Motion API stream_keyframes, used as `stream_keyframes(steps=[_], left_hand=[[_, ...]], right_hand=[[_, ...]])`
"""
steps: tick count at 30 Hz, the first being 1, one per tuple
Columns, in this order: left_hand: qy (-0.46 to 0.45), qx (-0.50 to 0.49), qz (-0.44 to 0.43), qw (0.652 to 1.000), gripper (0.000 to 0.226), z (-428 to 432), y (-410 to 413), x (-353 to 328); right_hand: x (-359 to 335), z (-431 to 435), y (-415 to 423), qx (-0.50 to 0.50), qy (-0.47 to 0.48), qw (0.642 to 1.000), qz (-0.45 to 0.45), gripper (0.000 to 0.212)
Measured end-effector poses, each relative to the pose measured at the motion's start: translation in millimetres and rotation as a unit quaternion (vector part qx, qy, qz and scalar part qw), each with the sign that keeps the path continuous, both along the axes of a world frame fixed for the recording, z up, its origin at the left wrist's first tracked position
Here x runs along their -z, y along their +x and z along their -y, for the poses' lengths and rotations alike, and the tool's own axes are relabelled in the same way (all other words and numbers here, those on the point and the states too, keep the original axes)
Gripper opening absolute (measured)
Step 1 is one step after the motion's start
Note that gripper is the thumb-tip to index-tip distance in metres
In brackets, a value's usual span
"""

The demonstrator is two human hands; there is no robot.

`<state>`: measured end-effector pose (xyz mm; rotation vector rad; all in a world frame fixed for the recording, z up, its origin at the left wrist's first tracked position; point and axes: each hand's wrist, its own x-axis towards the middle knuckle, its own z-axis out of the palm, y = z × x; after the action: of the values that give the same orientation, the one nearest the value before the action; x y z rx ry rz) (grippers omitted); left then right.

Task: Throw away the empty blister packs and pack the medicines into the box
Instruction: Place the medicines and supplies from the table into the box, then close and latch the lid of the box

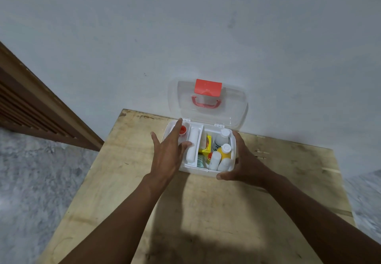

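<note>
A white medicine box [203,171] stands open on the wooden table, its clear lid [208,103] with a red latch and handle leaning back against the wall. Inside, a white tray insert [194,138] fills the left half and holds a small red-capped item [182,130]. The right half holds white bottles [221,139], a yellow bottle [224,154], a yellow carton [207,145] and a blister strip [200,161]. My left hand [168,150] hovers with fingers spread over the tray's left side. My right hand [244,160] cups the box's right front corner.
The plywood table [144,191] stands against a pale wall [185,37]. A brown wooden door frame [41,107] runs along the left. Grey mottled floor [31,181] shows on both sides of the table.
</note>
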<state>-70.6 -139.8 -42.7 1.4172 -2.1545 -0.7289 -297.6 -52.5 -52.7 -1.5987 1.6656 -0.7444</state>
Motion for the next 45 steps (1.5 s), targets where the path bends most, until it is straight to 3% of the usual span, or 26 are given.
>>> stream_keyframes(steps=[7, 14, 19, 23, 34, 39, 42, 45], left_hand=[[-0.004, 0.030, 0.038, 0.999, 0.078, 5, 0, 9], [-0.007, 0.028, -0.041, 0.999, 0.094, 2, 3, 3], [0.090, -0.054, -0.143, 0.984, 0.108, -16, 16, -5], [0.101, 0.021, -0.199, 0.975, 0.087, -25, 30, 9], [0.121, 0.022, -0.186, 0.975, 0.082, -24, 41, 9], [0.125, 0.011, -0.157, 0.980, 0.083, -22, 44, 9], [0.122, 0.021, -0.162, 0.979, 0.081, -20, 46, 12], [0.113, 0.025, -0.164, 0.980, 0.082, -15, 50, 18]], right_hand=[[2, 0, 0, 0.001, 0.013, 1.000, 0.003, 0.126], [2, 1, 0, 0.003, 0.017, 1.000, 0.007, 0.125], [4, 1, 0, 0.015, 0.043, 0.999, 0.012, 0.133], [4, 1, 0, 0.023, 0.056, 0.998, 0.009, 0.137], [-3, 0, 1, 0.027, 0.080, 0.996, 0.022, 0.138], [-19, 0, 7, 0.019, 0.102, 0.994, 0.020, 0.123], [-37, -1, 15, 0.094, 0.108, 0.989, -0.029, 0.113], [-60, 1, 26, 0.229, 0.085, 0.956, -0.162, 0.090]])
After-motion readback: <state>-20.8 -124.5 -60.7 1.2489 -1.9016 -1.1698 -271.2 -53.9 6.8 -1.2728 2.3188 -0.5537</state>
